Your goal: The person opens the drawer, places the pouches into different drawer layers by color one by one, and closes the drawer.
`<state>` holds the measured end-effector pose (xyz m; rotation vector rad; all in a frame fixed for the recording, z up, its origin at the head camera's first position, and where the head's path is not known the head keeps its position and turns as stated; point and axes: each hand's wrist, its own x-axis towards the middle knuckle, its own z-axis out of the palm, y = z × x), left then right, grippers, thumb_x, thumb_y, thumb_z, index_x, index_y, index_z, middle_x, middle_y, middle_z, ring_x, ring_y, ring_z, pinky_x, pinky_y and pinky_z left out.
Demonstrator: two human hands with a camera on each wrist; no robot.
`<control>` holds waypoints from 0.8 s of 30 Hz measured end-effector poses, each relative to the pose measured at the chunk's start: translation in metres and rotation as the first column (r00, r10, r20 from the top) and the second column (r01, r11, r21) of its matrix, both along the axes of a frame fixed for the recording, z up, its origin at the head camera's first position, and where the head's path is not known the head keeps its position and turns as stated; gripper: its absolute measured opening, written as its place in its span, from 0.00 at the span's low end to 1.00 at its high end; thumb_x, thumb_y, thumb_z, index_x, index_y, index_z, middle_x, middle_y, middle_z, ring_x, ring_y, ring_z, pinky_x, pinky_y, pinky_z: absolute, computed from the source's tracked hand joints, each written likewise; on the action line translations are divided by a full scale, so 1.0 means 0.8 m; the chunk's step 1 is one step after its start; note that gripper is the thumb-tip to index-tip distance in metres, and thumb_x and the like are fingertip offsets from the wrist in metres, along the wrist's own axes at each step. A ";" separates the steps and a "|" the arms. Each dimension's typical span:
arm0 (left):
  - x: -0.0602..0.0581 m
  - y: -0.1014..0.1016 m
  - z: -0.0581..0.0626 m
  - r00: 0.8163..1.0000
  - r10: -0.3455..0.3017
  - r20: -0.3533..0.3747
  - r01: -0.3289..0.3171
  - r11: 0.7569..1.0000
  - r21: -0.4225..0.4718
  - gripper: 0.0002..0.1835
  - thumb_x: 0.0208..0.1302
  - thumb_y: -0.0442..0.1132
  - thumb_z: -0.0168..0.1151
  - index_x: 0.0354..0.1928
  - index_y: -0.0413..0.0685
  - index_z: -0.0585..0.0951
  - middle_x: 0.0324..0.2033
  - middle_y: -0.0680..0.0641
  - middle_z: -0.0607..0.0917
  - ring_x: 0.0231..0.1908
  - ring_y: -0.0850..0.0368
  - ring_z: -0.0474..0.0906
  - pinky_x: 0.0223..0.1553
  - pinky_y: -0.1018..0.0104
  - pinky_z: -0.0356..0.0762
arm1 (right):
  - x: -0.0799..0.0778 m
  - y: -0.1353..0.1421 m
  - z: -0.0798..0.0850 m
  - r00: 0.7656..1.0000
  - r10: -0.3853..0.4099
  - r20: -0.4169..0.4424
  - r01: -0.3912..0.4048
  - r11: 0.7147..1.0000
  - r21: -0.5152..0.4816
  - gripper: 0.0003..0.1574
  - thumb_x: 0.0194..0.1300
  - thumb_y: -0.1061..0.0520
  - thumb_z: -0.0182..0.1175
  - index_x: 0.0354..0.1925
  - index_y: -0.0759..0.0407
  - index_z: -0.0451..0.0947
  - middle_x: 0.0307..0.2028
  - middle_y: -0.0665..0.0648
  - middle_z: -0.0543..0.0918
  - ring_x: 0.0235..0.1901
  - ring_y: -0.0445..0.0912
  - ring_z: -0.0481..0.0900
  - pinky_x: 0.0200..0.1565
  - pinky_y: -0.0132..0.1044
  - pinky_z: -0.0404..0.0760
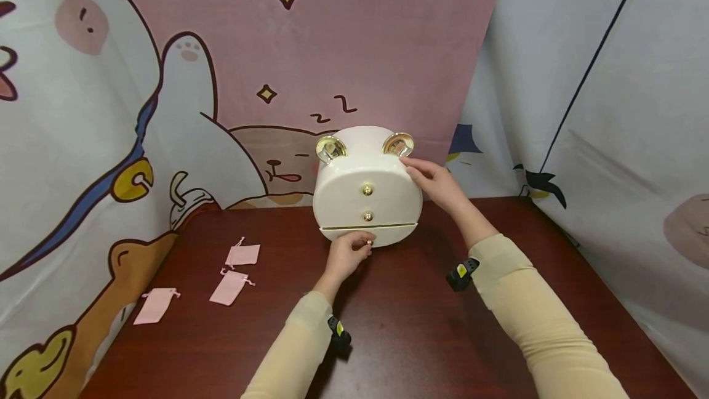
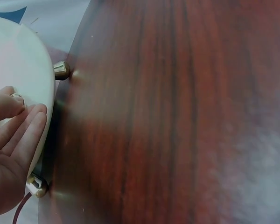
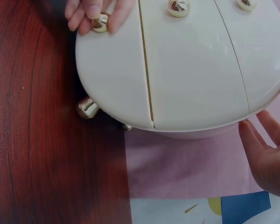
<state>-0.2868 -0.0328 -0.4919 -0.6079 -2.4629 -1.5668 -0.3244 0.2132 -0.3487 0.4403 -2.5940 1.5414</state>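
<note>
A white rounded jewelry box (image 1: 346, 202) with two gold ear-shaped pieces on top stands at the back of the table. Three gold knobs run down its front. My left hand (image 1: 347, 255) pinches the lowest drawer knob (image 3: 101, 22) between thumb and fingers. Along the top of that bottom drawer (image 1: 394, 236) runs a gold-lined gap, wider than the seam above it. High on the box's right side, just below the ear, my right hand (image 1: 437, 186) touches the edge with extended fingers. Short gold feet (image 2: 61, 70) hold the box up.
Three small pink drawstring pouches lie on the left of the table: one near the back (image 1: 242, 255), one in the middle (image 1: 229, 289) and one farther left (image 1: 156, 305). A cartoon-printed cloth (image 1: 388, 36) hangs behind the brown table (image 1: 421, 337).
</note>
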 end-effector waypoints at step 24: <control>0.073 -0.008 0.004 0.990 -0.126 0.058 0.121 0.990 0.078 0.12 0.63 0.23 0.63 0.46 0.38 0.86 0.39 0.42 0.88 0.31 0.54 0.86 0.32 0.71 0.82 | -0.002 0.000 -0.001 1.000 -0.016 -0.010 0.016 1.000 0.020 0.31 0.74 0.40 0.54 0.70 0.47 0.70 0.67 0.58 0.71 0.64 0.59 0.70 0.59 0.58 0.72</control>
